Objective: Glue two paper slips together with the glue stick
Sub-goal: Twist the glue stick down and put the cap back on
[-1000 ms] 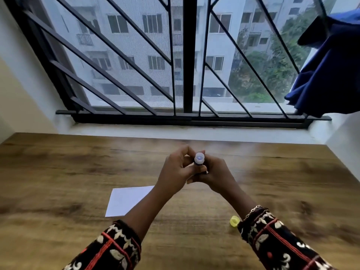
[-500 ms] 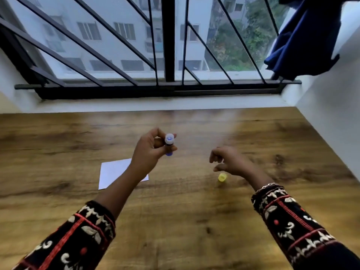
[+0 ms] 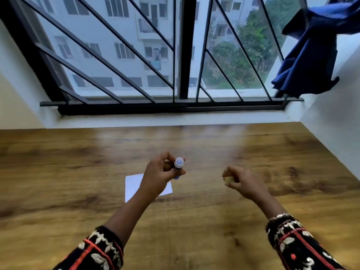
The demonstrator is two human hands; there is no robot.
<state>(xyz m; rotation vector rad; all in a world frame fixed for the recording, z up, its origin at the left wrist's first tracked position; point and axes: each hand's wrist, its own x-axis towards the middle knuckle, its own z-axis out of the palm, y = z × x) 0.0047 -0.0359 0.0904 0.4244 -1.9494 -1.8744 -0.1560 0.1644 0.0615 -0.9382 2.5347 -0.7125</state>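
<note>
A: Wood-grain worktop [image 3: 194,221], white paper slip [image 3: 132,185] left of frame centre, partly hidden under the left forearm. Only one slip visible, can't find a second.

B: Glue stick?

A: Glue stick [image 3: 178,166] is in the left hand [image 3: 159,172], just above centre, held off the worktop over the slip's right edge. Grip is thumb and fingers pinched round the blue barrel, open end tipped up toward the camera. Probably held so to check the glue and keep it off the wood.

B: How does it look?

A: Short blue tube, pale whitish rim, uncapped. Blurry, can't tell how far the glue is wound out.

B: Right hand?

A: Right hand [image 3: 239,182] is right of centre, fingers curled closed round something small and yellowish, likely the cap [image 3: 229,179]. Blurred, can't confirm. Well apart from the left hand, presumably parking the cap out of the way.

B: Stage?

A: Early. Stick is open, no glue on paper yet, I'd judge.
</note>
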